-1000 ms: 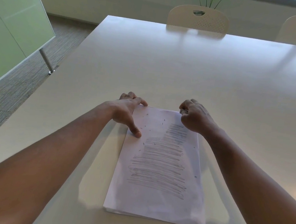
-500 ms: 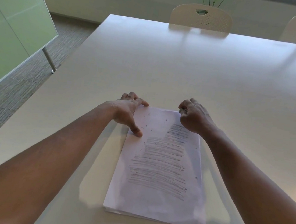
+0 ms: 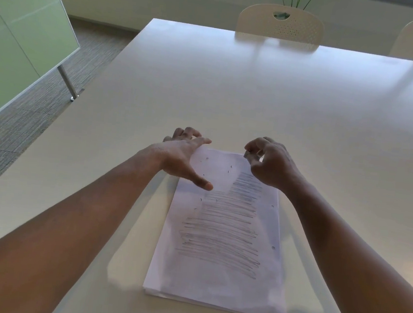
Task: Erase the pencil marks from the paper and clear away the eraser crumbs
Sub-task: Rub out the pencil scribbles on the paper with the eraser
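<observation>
A stack of white paper (image 3: 215,282) lies on the table in front of me, its top sheet covered in grey pencil scribble lines (image 3: 222,237). The upper left of the sheet is bare, with a few dark eraser crumbs (image 3: 229,168) scattered on it. My left hand (image 3: 182,157) presses on the top left corner, fingers spread and thumb flat on the sheet. My right hand (image 3: 270,167) hovers at the top right corner, fingers curled and pinching a small eraser (image 3: 248,152) that is mostly hidden.
The pale table (image 3: 257,98) stretches far ahead and to the right. Its left edge runs diagonally, with carpet floor (image 3: 26,117) and a green glass partition (image 3: 14,34) beyond. Two beige chairs (image 3: 280,24) stand at the far edge, with a green plant behind them.
My right hand's fingertips have lifted slightly at the paper's top right corner. My left hand keeps pressing the same corner. The view has shifted a little.
</observation>
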Available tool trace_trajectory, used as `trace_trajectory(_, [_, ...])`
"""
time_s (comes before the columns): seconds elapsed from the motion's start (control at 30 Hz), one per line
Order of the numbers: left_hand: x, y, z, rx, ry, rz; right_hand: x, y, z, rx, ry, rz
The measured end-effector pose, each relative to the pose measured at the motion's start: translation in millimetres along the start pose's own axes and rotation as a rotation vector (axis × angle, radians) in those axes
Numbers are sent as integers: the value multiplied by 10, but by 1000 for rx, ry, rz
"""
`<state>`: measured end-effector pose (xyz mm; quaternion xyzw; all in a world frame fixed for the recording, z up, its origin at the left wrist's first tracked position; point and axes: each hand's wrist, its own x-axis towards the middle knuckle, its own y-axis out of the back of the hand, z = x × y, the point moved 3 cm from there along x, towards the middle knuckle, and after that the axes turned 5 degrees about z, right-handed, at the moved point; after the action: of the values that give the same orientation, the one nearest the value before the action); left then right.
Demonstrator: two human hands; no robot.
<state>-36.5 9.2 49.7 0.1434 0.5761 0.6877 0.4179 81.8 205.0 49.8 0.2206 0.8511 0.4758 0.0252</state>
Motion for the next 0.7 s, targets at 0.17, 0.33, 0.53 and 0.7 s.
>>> trace_trajectory(0.17, [18,-181,317,-116,-152,163,-71,-33,-32,4,44,-48])
trace_trajectory(0.33, [31,-435,466,-105,-248,226,-123,-70,-28,-13,69,-88])
trace_trajectory(0.53, [88,-621,483,2,-236,218,-118,-82,-14,-26,106,-93])
trace_trajectory(0.7, [78,-644,493,70,-212,196,-164,-76,-76,-10,213,-60])
